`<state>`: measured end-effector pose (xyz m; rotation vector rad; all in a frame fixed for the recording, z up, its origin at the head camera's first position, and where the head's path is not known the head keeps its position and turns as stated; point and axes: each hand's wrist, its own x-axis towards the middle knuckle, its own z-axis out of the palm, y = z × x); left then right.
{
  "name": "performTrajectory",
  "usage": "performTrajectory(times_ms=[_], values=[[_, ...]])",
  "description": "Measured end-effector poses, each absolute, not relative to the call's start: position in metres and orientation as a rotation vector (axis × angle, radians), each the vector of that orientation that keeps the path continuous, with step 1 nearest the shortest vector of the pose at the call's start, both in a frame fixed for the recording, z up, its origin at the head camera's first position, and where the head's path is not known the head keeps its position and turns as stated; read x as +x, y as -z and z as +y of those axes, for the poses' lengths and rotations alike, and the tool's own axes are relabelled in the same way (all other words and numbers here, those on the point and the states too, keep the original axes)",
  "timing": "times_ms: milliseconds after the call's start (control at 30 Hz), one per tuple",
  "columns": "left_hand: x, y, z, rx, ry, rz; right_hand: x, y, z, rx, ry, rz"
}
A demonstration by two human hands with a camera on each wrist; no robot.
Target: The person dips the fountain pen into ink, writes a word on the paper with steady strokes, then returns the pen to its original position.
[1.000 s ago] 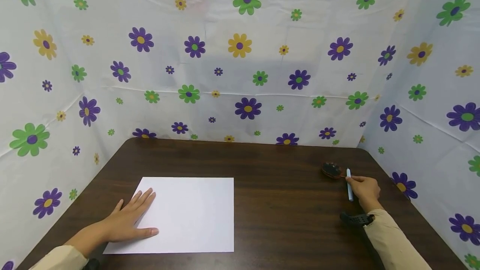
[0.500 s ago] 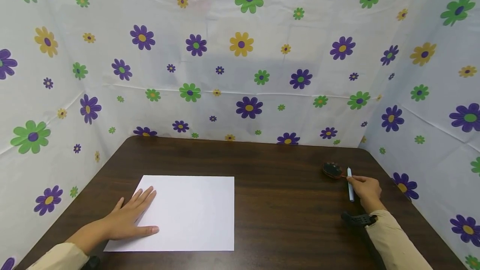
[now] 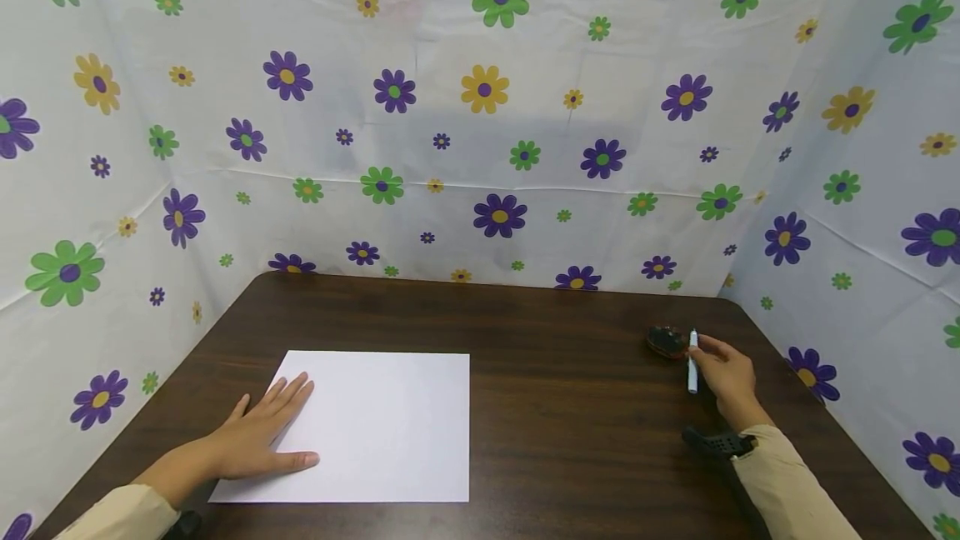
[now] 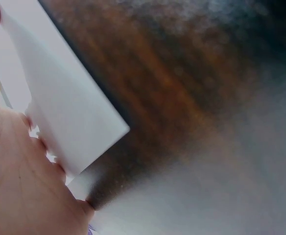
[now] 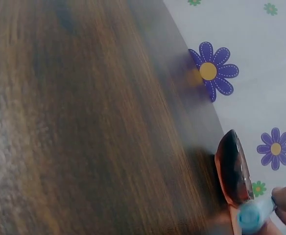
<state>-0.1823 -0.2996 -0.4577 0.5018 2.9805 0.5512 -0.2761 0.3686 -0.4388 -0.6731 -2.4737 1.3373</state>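
Note:
My left hand [image 3: 258,440] lies with spread fingers over the left part of a white sheet of paper [image 3: 390,427]. In the left wrist view the palm shows beside a corner of that paper [image 4: 74,103]. At the right, my right hand [image 3: 727,377] pinches a slim white marker [image 3: 692,373] between thumb and fingers. The marker's light blue end [image 5: 249,219] faces the right wrist camera. Just left of the marker lies a glossy dark spoon [image 3: 665,342] with a reddish edge. Its bowl [image 5: 232,166] shows side-on in the right wrist view, the handle partly hidden by the marker.
The dark brown wooden table [image 3: 555,407] stretches between the paper and the right hand. White cloth with coloured flowers [image 3: 450,123] hangs behind the table and along both sides. A black strap [image 3: 718,442] sits round the right wrist.
My right hand, pinching the marker, has shifted slightly left and away from me, bringing the marker close to the spoon. The left hand stays in place on the paper.

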Motion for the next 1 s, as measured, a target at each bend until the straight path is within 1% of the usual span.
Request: performTrajectory(times_ms=[333,433,567,667,800,1000], values=[[-0.182,0.457,-0.299,0.512,-0.561,2.984,-0.274,0.441,0.371,-0.631,-1.426,-2.396],[-0.181,0.457,-0.299,0.517,-0.562,2.985,-0.273,0.440,0.373,-0.516,-1.710,-2.230],[-0.180,0.457,-0.299,0.530,-0.580,2.977,-0.268,0.438,0.377,-0.254,-2.236,-1.836],[-0.180,0.456,-0.299,0.528,-0.582,2.972,-0.265,0.437,0.379,-0.127,-2.446,-1.623],[-0.177,0.450,-0.296,0.548,-0.580,2.977,-0.263,0.438,0.380,-0.076,-2.517,-1.536],[-0.175,0.445,-0.293,0.547,-0.556,2.974,-0.264,0.440,0.382,-0.044,-2.504,-1.584]])
